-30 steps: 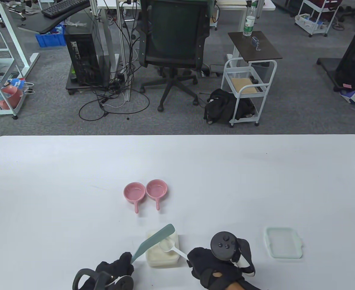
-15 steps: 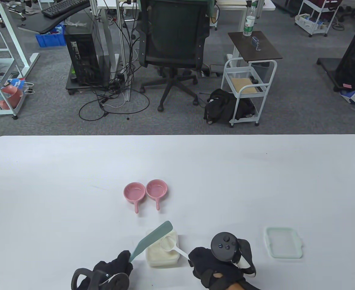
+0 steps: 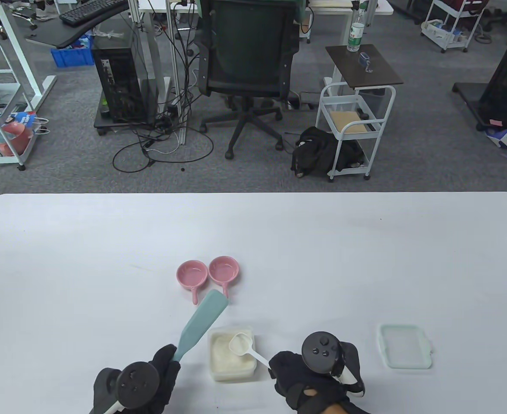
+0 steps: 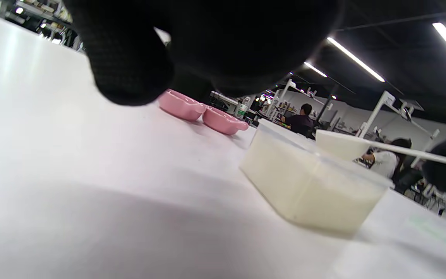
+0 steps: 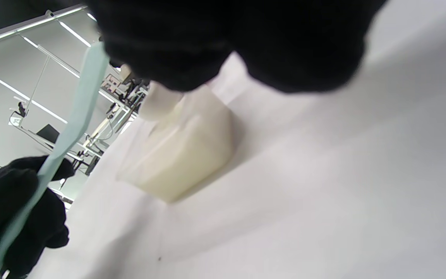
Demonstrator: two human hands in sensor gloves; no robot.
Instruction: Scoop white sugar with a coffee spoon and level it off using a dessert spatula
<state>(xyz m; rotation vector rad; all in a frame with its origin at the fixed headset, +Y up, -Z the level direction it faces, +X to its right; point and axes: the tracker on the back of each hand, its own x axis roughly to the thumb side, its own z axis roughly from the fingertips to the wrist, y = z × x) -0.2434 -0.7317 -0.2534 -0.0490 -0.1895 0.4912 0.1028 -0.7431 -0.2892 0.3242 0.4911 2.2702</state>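
Observation:
A clear tub of white sugar (image 3: 231, 354) (image 4: 308, 186) (image 5: 184, 151) sits near the table's front edge. My right hand (image 3: 294, 379) grips the handle of a white coffee spoon (image 3: 247, 350) (image 4: 343, 145); its bowl, filled with sugar, hovers over the tub. My left hand (image 3: 160, 371) holds the handle of a teal dessert spatula (image 3: 199, 325) (image 5: 68, 128). The spatula's blade points up and away, left of the tub and clear of the spoon.
Two pink handled dishes (image 3: 191, 274) (image 3: 224, 270) (image 4: 203, 112) stand side by side behind the tub. The tub's pale green lid (image 3: 405, 352) lies to the right of my right hand.
The spatula has swung left, off the tub and spoon, and now points toward the pink dishes. My left hand rolled over, tracker up. The spoon stayed over the tub.

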